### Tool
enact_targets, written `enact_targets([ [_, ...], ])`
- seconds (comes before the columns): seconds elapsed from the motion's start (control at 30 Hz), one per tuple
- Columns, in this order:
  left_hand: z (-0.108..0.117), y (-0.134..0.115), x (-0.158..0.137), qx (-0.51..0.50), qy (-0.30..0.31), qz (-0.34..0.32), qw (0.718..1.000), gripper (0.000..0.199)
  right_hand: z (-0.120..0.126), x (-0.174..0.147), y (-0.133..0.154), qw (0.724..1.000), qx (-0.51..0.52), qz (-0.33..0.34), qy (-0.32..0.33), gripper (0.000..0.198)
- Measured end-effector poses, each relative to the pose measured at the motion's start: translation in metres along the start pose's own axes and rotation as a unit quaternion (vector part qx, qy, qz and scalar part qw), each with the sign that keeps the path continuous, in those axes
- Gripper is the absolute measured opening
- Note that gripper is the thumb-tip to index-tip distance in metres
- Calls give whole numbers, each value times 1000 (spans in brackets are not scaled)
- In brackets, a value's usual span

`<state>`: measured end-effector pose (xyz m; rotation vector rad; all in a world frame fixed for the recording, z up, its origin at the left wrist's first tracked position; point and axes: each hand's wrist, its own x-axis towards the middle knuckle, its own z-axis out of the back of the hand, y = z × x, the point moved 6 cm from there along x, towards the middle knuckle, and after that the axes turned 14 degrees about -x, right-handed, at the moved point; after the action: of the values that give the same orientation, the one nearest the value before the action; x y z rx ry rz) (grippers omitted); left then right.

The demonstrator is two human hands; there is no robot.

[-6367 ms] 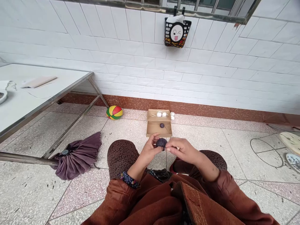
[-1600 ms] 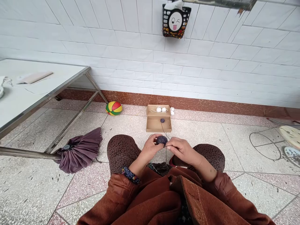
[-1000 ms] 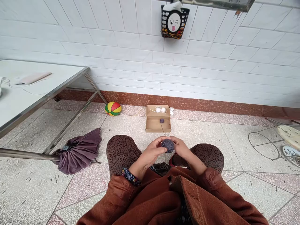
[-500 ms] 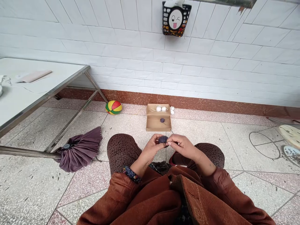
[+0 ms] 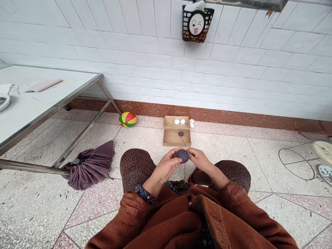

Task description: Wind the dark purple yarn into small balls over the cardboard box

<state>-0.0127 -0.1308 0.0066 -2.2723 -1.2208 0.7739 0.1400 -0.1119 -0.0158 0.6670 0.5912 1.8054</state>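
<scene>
My left hand [image 5: 167, 164] grips a dark purple-grey ball of yarn [image 5: 182, 156] between thumb and fingers, above the gap between my knees. Close against the ball's right side is my right hand [image 5: 201, 159], its fingers pinched at the yarn strand [image 5: 183, 141]; the exact fingertip hold is partly hidden. That strand runs up to a smaller ball of the same yarn [image 5: 181, 133] lying in an open cardboard box [image 5: 169, 139] on the floor. White yarn balls [image 5: 180, 121] sit in the box's lid part, with more white balls [image 5: 192, 123] just right of it.
On the left stands a metal-framed white table [image 5: 52, 90], a folded purple umbrella [image 5: 90, 166] by its leg. A colourful ball [image 5: 128, 119] rests near the tiled wall. A black basket [image 5: 197, 22] hangs above. At right is a wire-framed stool [image 5: 295, 162].
My right hand has drawn back slightly right from the ball, which now shows more fully. The strand now runs straighter from the box to my hands. The view has shifted slightly.
</scene>
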Motion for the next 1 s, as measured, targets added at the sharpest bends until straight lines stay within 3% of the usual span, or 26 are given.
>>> enact_targets([
  [0.23,24,-1,11,-48,-96,-36,994,37,-11,-27,41,992,-28,88,90,28],
  [0.37,24,2,10,-6,-85,-45,995,35,11,-25,74,984,-41,148,90,25],
  [0.47,18,6,9,50,-56,-41,996,40,34,-10,83,984,-51,161,60,24],
  [0.6,8,9,6,101,3,-31,994,56,47,17,67,986,-52,159,28,27],
  [0.73,-2,5,0,80,45,-15,996,71,34,30,28,995,-12,95,1,27],
  [0.87,-7,0,-4,19,63,4,998,56,7,17,0,999,-4,35,7,28],
  [1.0,4,-3,1,-10,-3,-7,1000,43,-10,-5,2,999,-4,29,18,28],
])
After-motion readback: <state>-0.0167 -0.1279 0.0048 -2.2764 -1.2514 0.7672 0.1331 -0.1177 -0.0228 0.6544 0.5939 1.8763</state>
